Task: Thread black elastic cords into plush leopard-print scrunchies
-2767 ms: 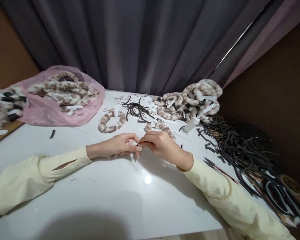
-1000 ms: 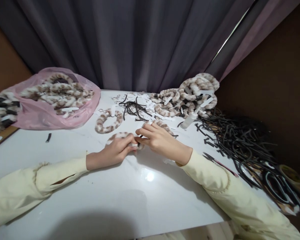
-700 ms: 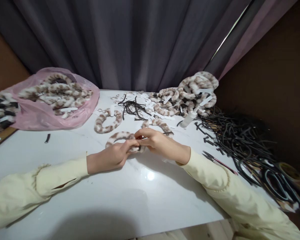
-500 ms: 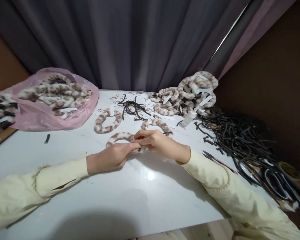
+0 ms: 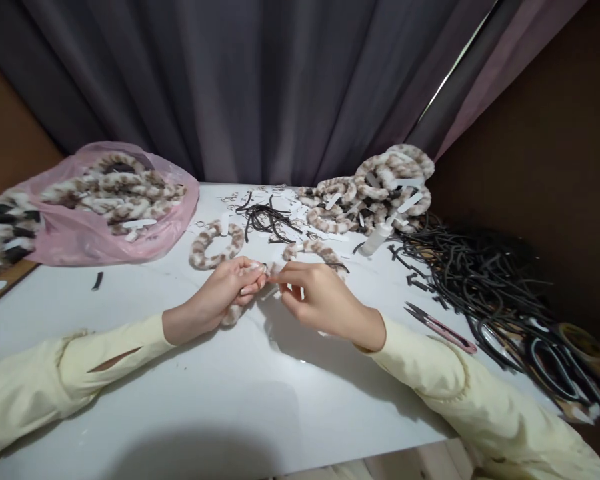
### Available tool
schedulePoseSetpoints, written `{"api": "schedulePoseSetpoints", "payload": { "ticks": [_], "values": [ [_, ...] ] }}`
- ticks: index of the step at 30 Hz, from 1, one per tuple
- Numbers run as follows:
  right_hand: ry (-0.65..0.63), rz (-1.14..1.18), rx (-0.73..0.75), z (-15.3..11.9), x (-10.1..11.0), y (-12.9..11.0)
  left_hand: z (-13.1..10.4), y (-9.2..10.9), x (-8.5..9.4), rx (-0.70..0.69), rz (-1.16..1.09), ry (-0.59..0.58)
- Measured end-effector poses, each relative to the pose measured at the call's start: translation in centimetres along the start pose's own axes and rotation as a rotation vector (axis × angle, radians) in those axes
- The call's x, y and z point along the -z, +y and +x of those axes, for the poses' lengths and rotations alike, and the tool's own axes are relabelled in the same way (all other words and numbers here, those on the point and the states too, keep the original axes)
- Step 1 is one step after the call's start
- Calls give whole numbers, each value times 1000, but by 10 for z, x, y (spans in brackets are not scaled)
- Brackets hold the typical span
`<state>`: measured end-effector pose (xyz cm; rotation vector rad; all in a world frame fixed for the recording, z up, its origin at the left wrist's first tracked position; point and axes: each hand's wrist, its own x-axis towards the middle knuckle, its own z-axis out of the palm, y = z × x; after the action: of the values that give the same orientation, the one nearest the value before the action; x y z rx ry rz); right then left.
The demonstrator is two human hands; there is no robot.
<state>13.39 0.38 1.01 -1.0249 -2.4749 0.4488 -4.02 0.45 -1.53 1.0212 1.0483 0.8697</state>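
My left hand point(image 5: 225, 290) is closed around a brown-and-white fluffy ring point(image 5: 233, 316). Most of that ring is hidden by the palm, and a bit of it shows below the fingers; a small dark spot shows at the thumb tip. My right hand point(image 5: 325, 300) meets it from the right, with thumb and forefinger pinched close to the left fingertips. What lies in that pinch is too small to make out. Just behind the hands are a finished-looking fluffy ring point(image 5: 197, 252) with a white tag and an open fluffy strip point(image 5: 313, 248) with a dark cord end.
A pink plastic bag point(image 5: 155, 250) of fluffy rings stands at left. Dark cords point(image 5: 267, 219) and tagged metal clasps lie at the back. To the right are piled fluffy rings point(image 5: 395, 167), a white bottle point(image 5: 376, 239), thread snips point(image 5: 443, 328) and a heap of black cords point(image 5: 470, 280).
The fluffy ring has been turned and drawn down into my left hand, whose palm now faces up more. My right hand has shifted slightly down, its fingers less bunched together.
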Motion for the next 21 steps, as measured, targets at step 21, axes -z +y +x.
{"api": "schedulePoseSetpoints", "payload": {
  "ticks": [21],
  "values": [
    [-115, 257, -236, 0, -21, -8, -2, 11, 2, 273, -550, 15]
  ]
}}
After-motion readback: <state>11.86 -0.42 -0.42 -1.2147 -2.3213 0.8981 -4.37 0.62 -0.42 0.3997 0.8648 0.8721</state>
